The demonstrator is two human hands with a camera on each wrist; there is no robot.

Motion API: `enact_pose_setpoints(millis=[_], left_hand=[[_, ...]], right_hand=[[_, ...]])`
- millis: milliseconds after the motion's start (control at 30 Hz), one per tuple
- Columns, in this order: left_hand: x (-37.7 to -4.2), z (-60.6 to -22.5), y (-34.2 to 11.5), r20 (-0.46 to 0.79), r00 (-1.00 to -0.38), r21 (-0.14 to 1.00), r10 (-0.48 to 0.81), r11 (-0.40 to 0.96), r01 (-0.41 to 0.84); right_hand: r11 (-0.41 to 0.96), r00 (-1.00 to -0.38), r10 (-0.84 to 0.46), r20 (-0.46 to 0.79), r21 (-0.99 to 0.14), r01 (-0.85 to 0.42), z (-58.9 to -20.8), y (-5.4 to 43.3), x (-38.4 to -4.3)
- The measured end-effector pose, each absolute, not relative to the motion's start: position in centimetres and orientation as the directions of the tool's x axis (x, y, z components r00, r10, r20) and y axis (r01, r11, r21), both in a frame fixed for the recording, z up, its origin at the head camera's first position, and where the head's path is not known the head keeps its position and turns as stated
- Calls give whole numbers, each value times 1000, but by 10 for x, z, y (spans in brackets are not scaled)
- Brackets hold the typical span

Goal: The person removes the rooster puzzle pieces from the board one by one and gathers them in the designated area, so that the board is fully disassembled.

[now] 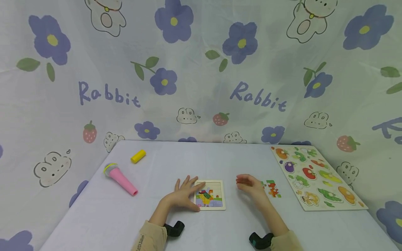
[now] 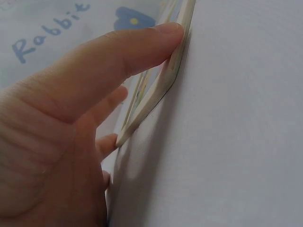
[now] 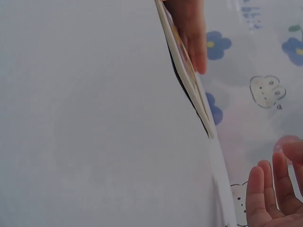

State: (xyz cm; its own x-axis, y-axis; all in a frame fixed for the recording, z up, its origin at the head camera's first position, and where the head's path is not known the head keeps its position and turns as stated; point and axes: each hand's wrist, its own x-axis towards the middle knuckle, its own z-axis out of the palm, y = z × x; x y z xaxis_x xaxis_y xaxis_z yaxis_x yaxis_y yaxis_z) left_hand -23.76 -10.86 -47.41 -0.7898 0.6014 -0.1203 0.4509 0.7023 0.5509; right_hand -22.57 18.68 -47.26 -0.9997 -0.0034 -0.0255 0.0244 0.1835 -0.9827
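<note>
A small wooden jigsaw puzzle in a pale square frame [image 1: 224,196] lies flat on the table, several coloured pieces fitted in its lower part. My left hand [image 1: 181,196] rests at its left side, fingers spread. Its thumb [image 2: 156,40] presses the near part of the frame, while the index finger lies over the top left. My right hand [image 1: 251,185] hovers to the right of the frame with loosely bent fingers [image 3: 256,189] and holds nothing visible. Loose puzzle pieces [image 1: 273,190] lie just beyond it, partly hidden by the hand.
At the right edge of the white table [image 1: 194,157] lies a large vegetable puzzle board [image 1: 314,179]. On the left are a pink toy microphone [image 1: 123,179] and a yellow cylinder [image 1: 138,156]. A patterned cloth [image 1: 201,87] hangs behind the table.
</note>
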Motion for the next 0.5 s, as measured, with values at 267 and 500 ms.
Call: enact_pose_setpoints(millis=[267,500], left_hand=[[-238,-475,-108,-128,-795,550,593,709,441],[-239,-474,-108,-131,-791,558,598,704,439]], right_hand=[[171,-1000,-24,-18,-985,14,-471,168,-227],[223,-994,-109,-8,-975,-16,-472,153,-227]])
